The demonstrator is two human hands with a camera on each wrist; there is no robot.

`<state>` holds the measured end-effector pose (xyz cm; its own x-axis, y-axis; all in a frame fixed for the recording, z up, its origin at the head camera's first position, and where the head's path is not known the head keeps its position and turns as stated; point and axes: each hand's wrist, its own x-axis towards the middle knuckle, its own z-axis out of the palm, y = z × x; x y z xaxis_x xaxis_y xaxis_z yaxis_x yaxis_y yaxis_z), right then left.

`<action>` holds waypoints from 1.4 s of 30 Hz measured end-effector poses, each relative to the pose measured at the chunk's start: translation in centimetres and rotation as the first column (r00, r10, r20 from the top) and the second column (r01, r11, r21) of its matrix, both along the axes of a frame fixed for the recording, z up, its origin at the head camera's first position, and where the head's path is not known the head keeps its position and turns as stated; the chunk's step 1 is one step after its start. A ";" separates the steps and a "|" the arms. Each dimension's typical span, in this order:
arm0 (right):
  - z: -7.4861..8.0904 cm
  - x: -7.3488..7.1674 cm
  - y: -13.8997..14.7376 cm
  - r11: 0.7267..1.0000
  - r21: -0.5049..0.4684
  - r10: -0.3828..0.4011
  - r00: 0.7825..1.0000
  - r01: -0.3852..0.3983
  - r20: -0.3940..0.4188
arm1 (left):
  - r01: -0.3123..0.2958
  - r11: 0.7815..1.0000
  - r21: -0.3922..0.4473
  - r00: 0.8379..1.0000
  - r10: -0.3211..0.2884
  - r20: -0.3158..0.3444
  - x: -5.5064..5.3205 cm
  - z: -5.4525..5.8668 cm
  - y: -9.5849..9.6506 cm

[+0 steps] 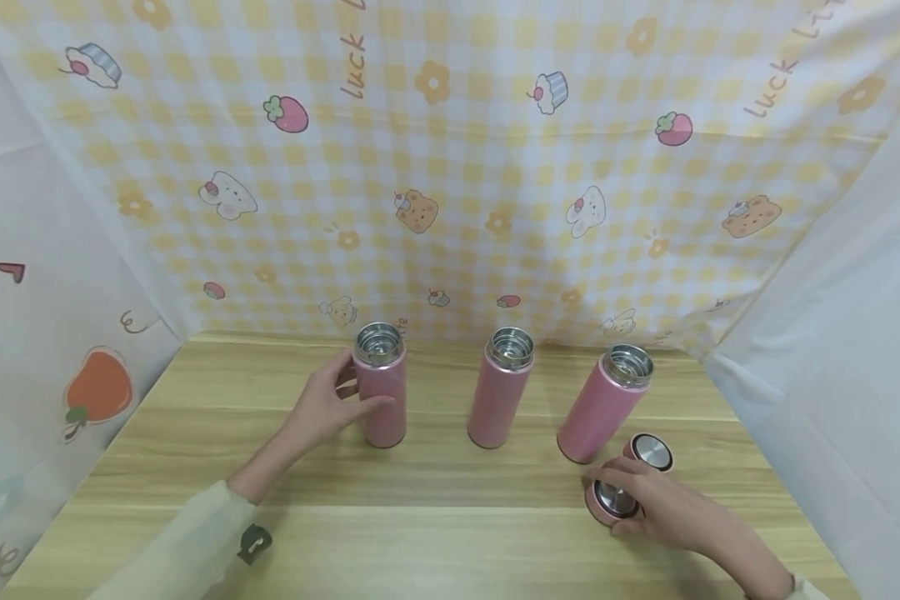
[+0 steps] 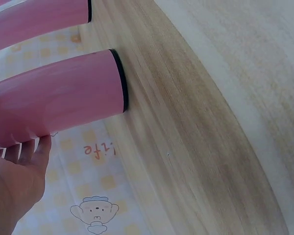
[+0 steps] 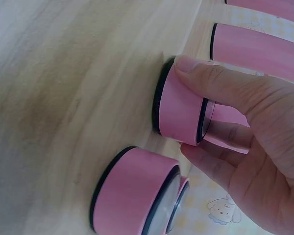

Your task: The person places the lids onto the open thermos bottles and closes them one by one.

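Observation:
My left hand point(image 1: 332, 406) grips the leftmost pink thermos flask point(image 1: 383, 392), thumb across its front and fingers round its far side. This flask stands uncapped, its steel mouth showing; in the left wrist view its black-edged base point(image 2: 119, 81) is at the wood. With thumb and fingers my right hand point(image 1: 663, 500) pinches a pink flask lid point(image 3: 180, 105), silver disc upward, close over the table. Beside it are a second lid point(image 3: 132, 191), hidden under my hand in the head view, and a third lid point(image 1: 652, 452) farther back.
A middle uncapped flask point(image 1: 499, 392) and a right uncapped flask point(image 1: 602, 408) stand on the wooden table point(image 1: 420, 542). Behind the table hangs a yellow checked cloth point(image 1: 465, 167). White cloth hangs on the left side point(image 1: 30, 208) and right side point(image 1: 855, 333).

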<state>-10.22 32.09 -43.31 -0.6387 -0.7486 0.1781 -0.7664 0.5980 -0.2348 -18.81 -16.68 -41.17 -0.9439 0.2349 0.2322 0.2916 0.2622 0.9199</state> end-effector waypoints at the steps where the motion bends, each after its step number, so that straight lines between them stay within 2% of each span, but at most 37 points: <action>1: 0.0 0.0 0.0 1.000 0.000 0.003 1.000 -0.003 0.003 | 0.000 1.000 0.000 1.000 0.000 0.000 0.0 0.0 0.0; 14: 1.8 -0.2 -2.4 0.997 0.007 0.083 0.997 -0.083 0.001 | 0.005 1.000 -0.016 1.000 -0.005 -0.006 0.0 -0.2 0.0; 26: 3.2 -0.3 -4.7 0.994 0.068 0.088 0.996 -0.086 -0.019 | 0.006 1.000 -0.024 1.000 -0.006 -0.017 0.2 -0.3 0.1; 33: 3.9 -0.8 -5.4 0.991 0.114 0.060 0.996 -0.067 0.058 | 0.011 0.999 -0.030 1.000 -0.012 -0.021 0.1 -0.3 0.3; 42: 4.2 -1.7 -6.7 0.985 0.122 0.111 0.990 -0.121 0.082 | 0.007 1.000 -0.028 1.000 -0.007 -0.015 0.3 -0.1 0.3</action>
